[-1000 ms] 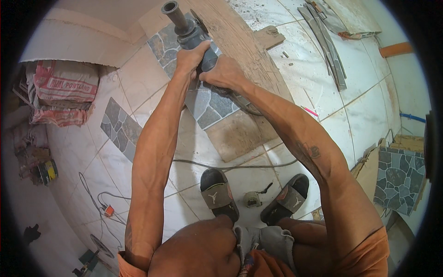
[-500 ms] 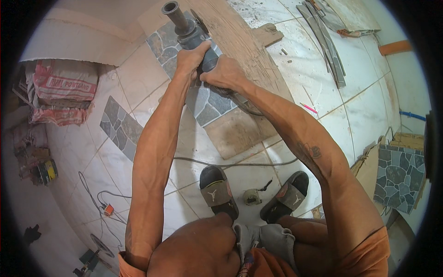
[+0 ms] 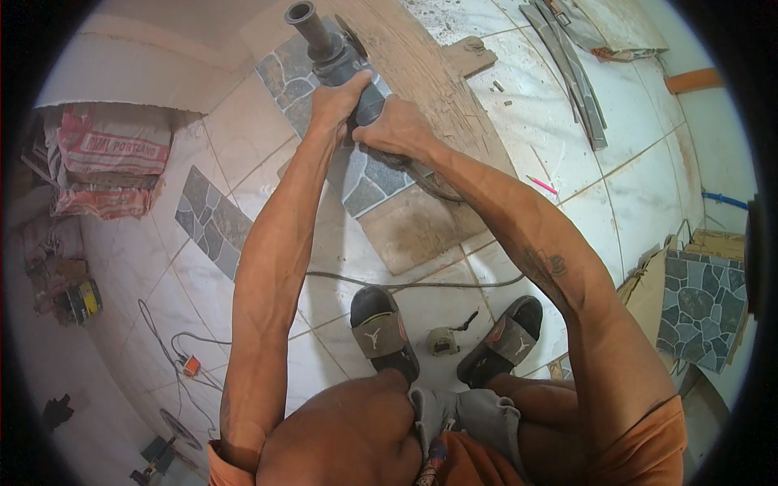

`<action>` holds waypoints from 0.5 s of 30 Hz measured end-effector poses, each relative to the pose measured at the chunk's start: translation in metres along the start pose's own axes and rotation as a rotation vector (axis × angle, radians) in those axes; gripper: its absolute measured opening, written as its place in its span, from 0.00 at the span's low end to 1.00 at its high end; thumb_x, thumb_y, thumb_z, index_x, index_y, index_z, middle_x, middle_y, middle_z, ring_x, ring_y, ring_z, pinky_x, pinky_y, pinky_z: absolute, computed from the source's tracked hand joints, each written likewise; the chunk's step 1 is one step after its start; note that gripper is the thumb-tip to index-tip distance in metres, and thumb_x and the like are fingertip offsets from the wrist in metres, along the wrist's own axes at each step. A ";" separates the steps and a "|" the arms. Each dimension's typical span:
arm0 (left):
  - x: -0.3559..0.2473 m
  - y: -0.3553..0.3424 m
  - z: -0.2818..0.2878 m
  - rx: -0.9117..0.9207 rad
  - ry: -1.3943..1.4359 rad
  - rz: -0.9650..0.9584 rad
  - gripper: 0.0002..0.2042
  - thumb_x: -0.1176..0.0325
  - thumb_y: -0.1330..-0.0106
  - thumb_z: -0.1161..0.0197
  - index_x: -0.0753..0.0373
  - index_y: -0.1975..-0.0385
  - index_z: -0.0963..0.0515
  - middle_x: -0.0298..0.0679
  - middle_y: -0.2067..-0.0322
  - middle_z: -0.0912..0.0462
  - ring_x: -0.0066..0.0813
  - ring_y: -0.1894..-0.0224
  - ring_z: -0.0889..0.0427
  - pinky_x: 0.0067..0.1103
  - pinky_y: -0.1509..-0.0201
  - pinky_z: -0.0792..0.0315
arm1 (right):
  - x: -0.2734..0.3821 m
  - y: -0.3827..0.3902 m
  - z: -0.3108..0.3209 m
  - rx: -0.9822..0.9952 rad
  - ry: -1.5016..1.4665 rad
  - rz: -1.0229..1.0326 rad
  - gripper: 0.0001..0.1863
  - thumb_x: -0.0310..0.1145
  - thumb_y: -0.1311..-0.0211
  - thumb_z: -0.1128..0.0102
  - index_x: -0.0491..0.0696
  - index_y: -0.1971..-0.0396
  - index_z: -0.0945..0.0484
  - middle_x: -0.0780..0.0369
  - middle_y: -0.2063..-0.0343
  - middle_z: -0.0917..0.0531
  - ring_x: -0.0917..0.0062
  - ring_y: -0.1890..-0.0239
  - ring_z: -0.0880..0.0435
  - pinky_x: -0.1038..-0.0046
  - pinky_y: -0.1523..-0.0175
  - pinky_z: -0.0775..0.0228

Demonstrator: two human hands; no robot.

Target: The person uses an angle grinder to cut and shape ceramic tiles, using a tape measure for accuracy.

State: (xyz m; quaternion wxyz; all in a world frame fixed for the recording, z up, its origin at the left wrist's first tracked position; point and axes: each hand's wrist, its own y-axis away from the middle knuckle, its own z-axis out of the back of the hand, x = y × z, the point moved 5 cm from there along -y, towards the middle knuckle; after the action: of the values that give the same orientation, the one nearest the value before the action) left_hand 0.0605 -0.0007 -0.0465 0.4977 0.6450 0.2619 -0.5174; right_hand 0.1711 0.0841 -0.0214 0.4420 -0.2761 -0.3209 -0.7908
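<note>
power tool (image 3: 344, 68): matt plastic | board (image 3: 450, 95): rough wood | floor tiles (image 3: 648, 188): glossy

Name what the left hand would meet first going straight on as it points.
The left hand is wrapped around the grinder, so that comes first; beyond it probably the disc, though depth is unclear.

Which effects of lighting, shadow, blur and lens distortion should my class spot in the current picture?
In the head view, a dark fisheye border frames the scene and the wooden board looks bowed; in the head view, white floor tiles look bright, with soft shadow beside the left sandal; in the head view, the left hand, right hand and power tool show no obvious motion blur.
</note>
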 end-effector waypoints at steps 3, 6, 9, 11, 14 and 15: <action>0.001 0.002 -0.002 0.015 0.033 0.000 0.22 0.66 0.44 0.27 0.79 0.57 0.24 0.46 0.61 0.19 0.33 0.64 0.18 0.27 0.63 0.22 | -0.002 0.003 0.001 0.006 -0.013 -0.027 0.33 0.47 0.63 0.32 0.27 0.70 0.20 0.39 0.70 0.17 0.52 0.64 0.15 0.63 0.57 0.23; 0.005 0.002 -0.002 0.004 0.032 0.032 0.22 0.66 0.43 0.27 0.79 0.57 0.25 0.47 0.61 0.19 0.33 0.64 0.18 0.27 0.63 0.22 | -0.001 0.005 0.002 0.010 0.004 -0.008 0.32 0.47 0.63 0.32 0.27 0.70 0.20 0.39 0.70 0.17 0.52 0.64 0.15 0.63 0.57 0.23; 0.007 0.002 -0.002 0.034 0.074 0.018 0.22 0.66 0.43 0.27 0.80 0.57 0.25 0.46 0.61 0.19 0.33 0.64 0.18 0.28 0.63 0.22 | 0.000 0.007 0.001 0.018 0.006 -0.006 0.32 0.47 0.64 0.32 0.27 0.70 0.20 0.39 0.70 0.17 0.52 0.63 0.15 0.63 0.57 0.23; 0.007 0.003 -0.003 0.025 0.072 0.023 0.22 0.67 0.43 0.27 0.79 0.57 0.25 0.46 0.61 0.19 0.33 0.65 0.18 0.28 0.63 0.22 | -0.002 0.008 0.002 0.016 -0.002 -0.021 0.33 0.47 0.64 0.32 0.27 0.69 0.20 0.38 0.69 0.18 0.51 0.63 0.15 0.63 0.56 0.23; 0.005 0.008 -0.007 0.011 0.055 0.037 0.21 0.67 0.43 0.27 0.79 0.58 0.24 0.46 0.62 0.19 0.33 0.65 0.18 0.28 0.64 0.22 | -0.005 0.010 0.004 0.023 0.004 -0.029 0.35 0.47 0.64 0.32 0.26 0.67 0.21 0.38 0.68 0.18 0.51 0.62 0.15 0.63 0.56 0.23; 0.005 0.009 -0.007 0.011 0.053 0.038 0.21 0.67 0.43 0.27 0.79 0.58 0.24 0.46 0.62 0.19 0.33 0.65 0.18 0.28 0.64 0.22 | -0.003 0.011 0.004 0.024 0.002 -0.029 0.35 0.47 0.64 0.32 0.26 0.67 0.21 0.38 0.68 0.18 0.51 0.62 0.15 0.63 0.56 0.23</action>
State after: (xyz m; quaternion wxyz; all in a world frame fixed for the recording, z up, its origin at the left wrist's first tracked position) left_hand 0.0730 0.0011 -0.0484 0.4967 0.6662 0.2600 -0.4918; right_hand 0.1828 0.0849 -0.0181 0.4341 -0.2652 -0.3340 -0.7935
